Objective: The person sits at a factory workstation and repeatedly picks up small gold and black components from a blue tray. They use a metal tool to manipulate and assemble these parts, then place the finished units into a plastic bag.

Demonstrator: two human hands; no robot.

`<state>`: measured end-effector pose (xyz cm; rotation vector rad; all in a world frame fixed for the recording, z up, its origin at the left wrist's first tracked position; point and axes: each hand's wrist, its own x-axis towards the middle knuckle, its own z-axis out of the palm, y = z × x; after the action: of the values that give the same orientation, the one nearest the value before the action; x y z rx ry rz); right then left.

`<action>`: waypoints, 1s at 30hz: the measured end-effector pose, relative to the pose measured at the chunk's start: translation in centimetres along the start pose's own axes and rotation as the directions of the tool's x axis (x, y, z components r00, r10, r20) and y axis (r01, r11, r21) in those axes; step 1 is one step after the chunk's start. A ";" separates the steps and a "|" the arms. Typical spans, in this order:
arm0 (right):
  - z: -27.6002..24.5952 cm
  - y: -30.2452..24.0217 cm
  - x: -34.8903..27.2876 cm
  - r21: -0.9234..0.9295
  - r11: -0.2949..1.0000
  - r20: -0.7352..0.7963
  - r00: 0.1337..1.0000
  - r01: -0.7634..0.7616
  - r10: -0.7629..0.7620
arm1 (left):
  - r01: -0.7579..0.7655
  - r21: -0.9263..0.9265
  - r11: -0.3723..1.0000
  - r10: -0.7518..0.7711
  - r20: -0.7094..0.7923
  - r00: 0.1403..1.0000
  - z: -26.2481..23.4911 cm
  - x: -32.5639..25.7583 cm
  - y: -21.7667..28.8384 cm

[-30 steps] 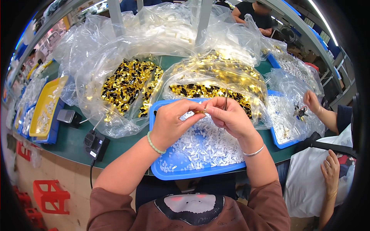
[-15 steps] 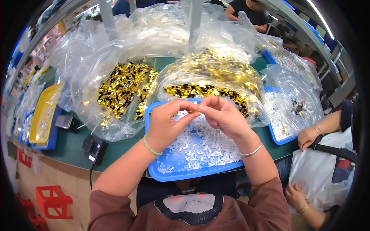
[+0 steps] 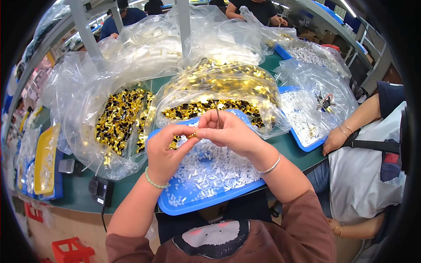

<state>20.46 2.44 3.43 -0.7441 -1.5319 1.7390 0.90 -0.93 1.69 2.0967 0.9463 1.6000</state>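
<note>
Grip kept since half second ago; view turned, so no step seems finished yet. Your left hand [image 3: 165, 145] and right hand [image 3: 232, 133] pinch small gold piece [image 3: 192, 136] between narrowed fingertips, above blue tray [image 3: 219, 199]. Right hand also holds slim metal tweezers [image 3: 219, 117], upright. Piece's exact shape hidden. Below: loose flat white slips [image 3: 219, 168], matte. Beyond: crinkled clear bag [image 3: 83, 127], glossy curved gold-and-black pieces [image 3: 116, 120].

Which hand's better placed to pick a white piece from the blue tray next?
Probably the right hand, which carries a thin metal tool over the tray. The left hand pinches a small gold piece.
</note>
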 end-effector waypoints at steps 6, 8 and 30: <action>0.7 0.0 0.0 -0.136 0.988 -0.059 0.995 0.070 -0.078 | -0.078 -0.008 0.997 0.078 0.074 0.994 -0.8 0.3 -0.1; 1.2 -0.6 -0.2 -0.230 0.972 -0.151 0.985 0.051 -0.088 | 0.008 -0.028 1.000 -0.006 0.054 0.999 -0.7 0.6 0.2; 1.4 1.4 -1.5 -0.900 0.288 0.341 0.940 0.326 0.000 | 0.654 -0.742 0.151 -0.647 0.426 0.633 -1.6 0.0 -2.9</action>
<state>20.02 0.33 2.22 -0.8203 -2.7855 0.5544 -1.44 1.00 0.39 0.7386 0.6417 1.1336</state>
